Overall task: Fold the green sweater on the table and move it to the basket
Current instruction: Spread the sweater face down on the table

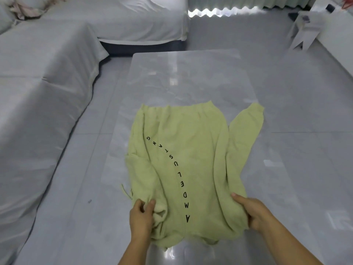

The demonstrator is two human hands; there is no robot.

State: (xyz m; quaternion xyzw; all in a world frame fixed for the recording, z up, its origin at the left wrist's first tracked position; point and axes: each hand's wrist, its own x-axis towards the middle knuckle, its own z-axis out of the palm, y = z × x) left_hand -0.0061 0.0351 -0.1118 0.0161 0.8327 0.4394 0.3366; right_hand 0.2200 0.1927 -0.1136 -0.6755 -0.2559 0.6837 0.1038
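A pale green sweater [183, 157] with a curved line of black letters lies spread on the glossy grey table [183, 73], hem away from me. Its right sleeve [244, 131] stretches out toward the table's right edge; the left sleeve is folded in over the body. My left hand [142, 217] pinches a bunched fold of the sweater at its near left corner. Gripping the near right shoulder is my right hand [252, 213], fingers curled into the cloth. No basket is in view.
A sofa [38, 92] under a white cover runs along the left and back. Grey tiled floor [305, 92] surrounds the table. White furniture [309, 29] stands at the far right. The far half of the table is bare.
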